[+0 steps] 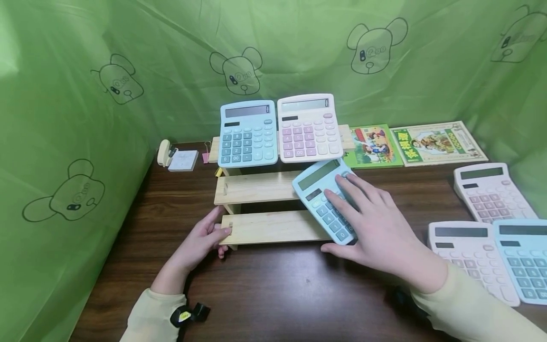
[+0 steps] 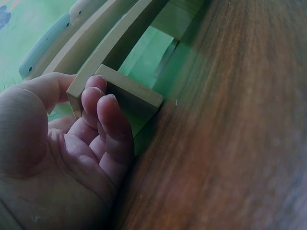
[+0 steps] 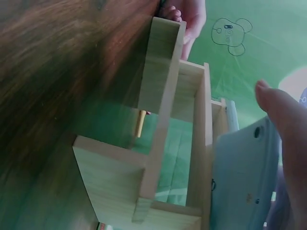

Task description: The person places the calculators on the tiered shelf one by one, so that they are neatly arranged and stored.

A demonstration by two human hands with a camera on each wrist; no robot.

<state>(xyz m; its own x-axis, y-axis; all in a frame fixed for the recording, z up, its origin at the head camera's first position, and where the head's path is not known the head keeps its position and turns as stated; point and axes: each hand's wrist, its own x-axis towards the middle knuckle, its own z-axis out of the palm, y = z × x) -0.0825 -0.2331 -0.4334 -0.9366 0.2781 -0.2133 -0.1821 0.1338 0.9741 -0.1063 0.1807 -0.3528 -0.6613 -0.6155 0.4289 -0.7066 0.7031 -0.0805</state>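
Note:
A light wooden stepped rack (image 1: 273, 227) stands on the dark table. My left hand (image 1: 197, 244) grips the left end of its lowest step, thumb on top and fingers curled by the end support (image 2: 129, 88). On the top step, a blue calculator (image 1: 262, 140) and a white calculator with purple keys (image 1: 314, 114) lean side by side. My right hand (image 1: 380, 223) holds another blue calculator (image 1: 312, 183), tilted, over the right part of the two lower steps. Its fingers lie across the keys, covering some of them. In the right wrist view, this calculator's back (image 3: 242, 175) shows beside the rack.
Two more pale calculators (image 1: 497, 190) (image 1: 463, 232) and a blue calculator (image 1: 523, 240) lie at the right. Behind the rack are a green picture book (image 1: 372, 145) and a second book (image 1: 438, 142). A notepad (image 1: 183, 160) and a white stapler-like object (image 1: 164, 153) sit back left. Green curtains (image 1: 171, 71) surround the table.

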